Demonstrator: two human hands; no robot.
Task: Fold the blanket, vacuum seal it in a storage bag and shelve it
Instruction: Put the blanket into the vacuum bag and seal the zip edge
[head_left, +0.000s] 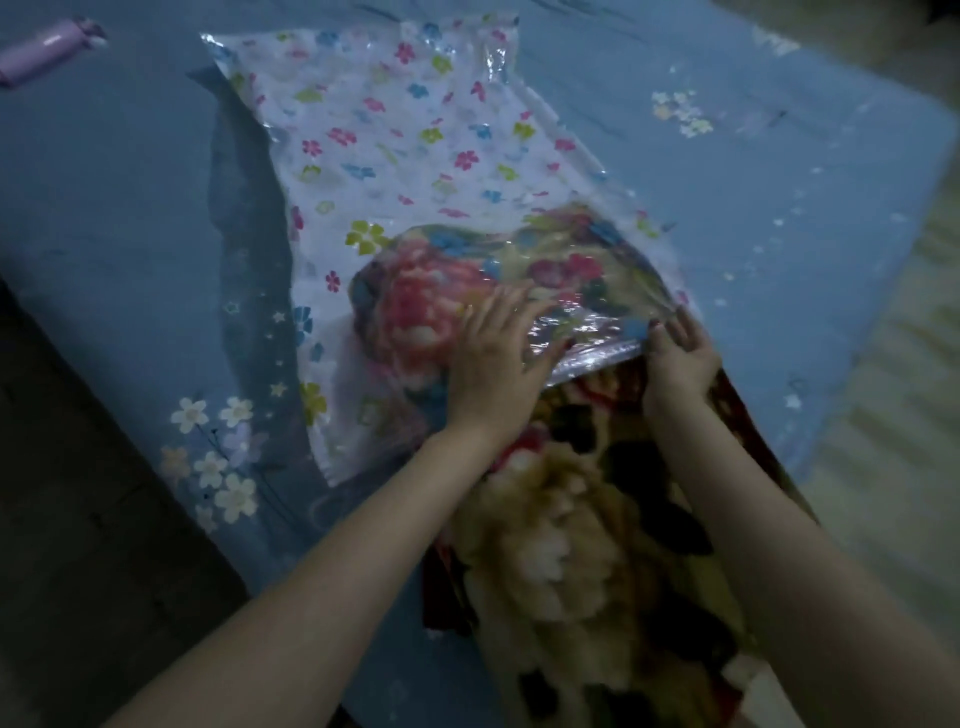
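Blanket half in bag – far end already inside, showing through clear plastic, near end sticking out toward camera. Bag flat on blue bed, mouth facing person. Left hand flat on top of bag over blanket, fingers spread and straight, pressing. Right hand at bag's mouth edge, fingers curled over plastic rim, gripping it. Purple pump lying far left corner of bed – well apart from bag.
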